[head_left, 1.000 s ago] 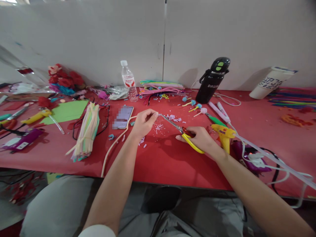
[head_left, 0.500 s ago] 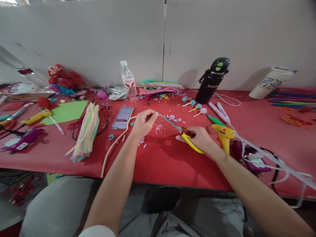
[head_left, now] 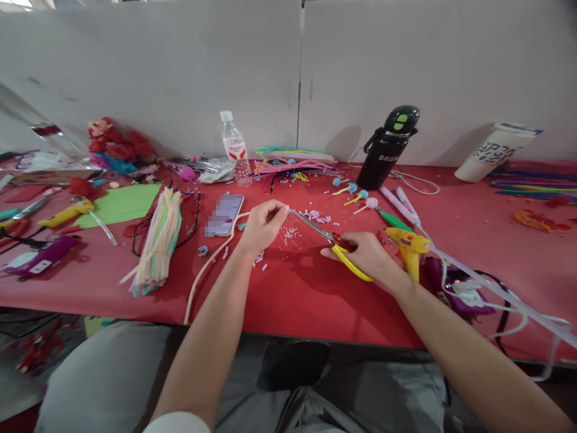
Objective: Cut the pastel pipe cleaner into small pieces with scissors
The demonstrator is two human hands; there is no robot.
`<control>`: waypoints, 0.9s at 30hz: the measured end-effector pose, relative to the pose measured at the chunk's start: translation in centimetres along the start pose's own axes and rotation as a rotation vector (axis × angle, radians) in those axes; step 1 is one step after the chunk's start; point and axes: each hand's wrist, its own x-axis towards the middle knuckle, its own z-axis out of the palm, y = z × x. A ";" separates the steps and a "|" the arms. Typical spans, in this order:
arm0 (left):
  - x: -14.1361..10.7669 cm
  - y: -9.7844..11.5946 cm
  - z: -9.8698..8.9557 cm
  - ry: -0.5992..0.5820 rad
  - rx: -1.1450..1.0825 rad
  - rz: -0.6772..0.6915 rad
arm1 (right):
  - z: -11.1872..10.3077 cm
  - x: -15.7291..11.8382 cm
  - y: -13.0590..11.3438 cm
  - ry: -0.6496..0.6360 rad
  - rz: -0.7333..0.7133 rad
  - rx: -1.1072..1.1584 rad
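Over the red table my left hand (head_left: 265, 225) pinches a pale cream strip (head_left: 205, 267), whose long end trails down to the table's front edge. At its fingertips sit the blade tips of the scissors (head_left: 322, 231). My right hand (head_left: 365, 255) is closed on the scissors' yellow and red handles. Tiny white crumbs (head_left: 290, 236) and lilac snippets (head_left: 315, 214) lie beneath and behind the blades. What exactly is between the blade tips is too small to tell.
A phone (head_left: 228, 215), a bundle of pale strips (head_left: 157, 246) and a plastic bottle (head_left: 235, 150) stand or lie left. On the right are a black flask (head_left: 385, 150), a yellow glue gun (head_left: 409, 246), a white cup (head_left: 489, 150) and cables; small pompom sticks (head_left: 360, 195) lie behind.
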 end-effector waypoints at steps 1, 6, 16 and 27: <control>0.0 0.0 0.0 0.000 0.000 -0.002 | 0.0 0.0 0.0 -0.001 0.001 0.002; 0.0 -0.1 0.0 0.001 0.007 -0.004 | 0.1 0.1 0.3 0.011 -0.002 -0.010; 0.1 -0.3 0.0 0.013 0.009 0.025 | 0.0 0.0 -0.2 0.058 -0.012 0.002; 0.1 -0.1 0.0 0.007 0.010 0.019 | 0.2 0.2 0.3 0.057 -0.020 -0.014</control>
